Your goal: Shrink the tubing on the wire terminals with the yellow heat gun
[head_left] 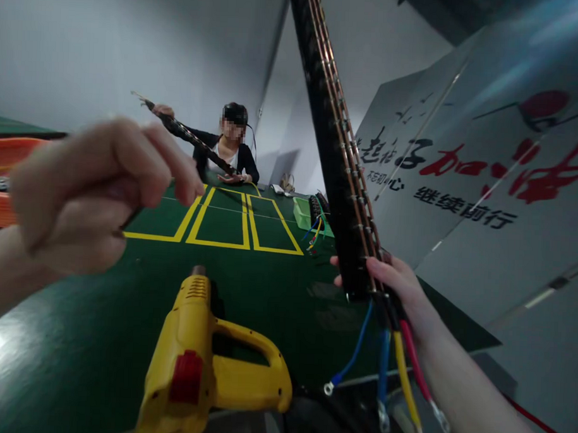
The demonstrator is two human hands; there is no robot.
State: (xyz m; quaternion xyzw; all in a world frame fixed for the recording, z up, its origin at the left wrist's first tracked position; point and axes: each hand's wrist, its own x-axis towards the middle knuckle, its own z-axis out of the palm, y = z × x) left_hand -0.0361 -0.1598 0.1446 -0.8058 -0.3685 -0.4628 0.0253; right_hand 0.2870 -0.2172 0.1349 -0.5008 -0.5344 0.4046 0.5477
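Note:
My right hand point(395, 283) grips the lower end of a long black bar with copper strips point(341, 149), tilted steeply up out of view. From its lower end hang blue, yellow and red wires point(400, 353) with metal ring terminals. My left hand point(95, 191) is raised at the left, apart from the bar. Its fingers are curled, the index finger crooked forward; a small dark edge shows below them, too blurred to name. Between my hands, nearer to me, a yellow heat gun point(190, 339) with a red switch stands at the table's front edge, nozzle upward.
The green table point(249, 278) bears yellow tape rectangles point(216, 242). A green basket point(301, 214) with similar wired parts stands at the right. Orange bins point(5, 210) are at the left. Across the table a co-worker point(232, 139) holds another dark bar point(197, 140). A lettered panel point(484, 173) flanks the right.

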